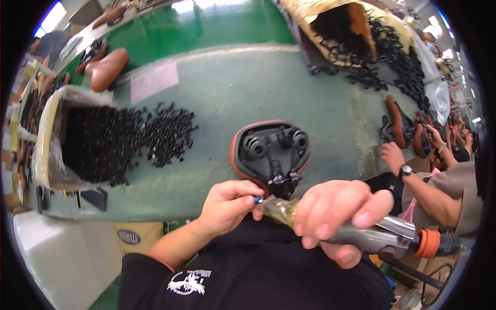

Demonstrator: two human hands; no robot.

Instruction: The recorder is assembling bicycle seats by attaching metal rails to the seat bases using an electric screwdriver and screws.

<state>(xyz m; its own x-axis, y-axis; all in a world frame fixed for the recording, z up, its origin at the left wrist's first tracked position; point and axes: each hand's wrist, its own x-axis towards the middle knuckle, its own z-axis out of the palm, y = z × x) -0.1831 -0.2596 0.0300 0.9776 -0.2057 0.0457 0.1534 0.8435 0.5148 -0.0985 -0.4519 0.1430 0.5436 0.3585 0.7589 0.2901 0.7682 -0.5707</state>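
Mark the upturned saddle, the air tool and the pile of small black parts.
upturned saddle (269, 147): head view, on its black plastic underside.
air tool (361, 238): head view, on the grey metal body right of the right hand's fingers.
pile of small black parts (168, 132): head view, on the middle of the loose heap on the table.

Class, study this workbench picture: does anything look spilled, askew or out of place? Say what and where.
Yes. Small black parts have spilled out of the open box at the left and lie scattered loose over the green table. More black parts spread from the torn sack at the top right.
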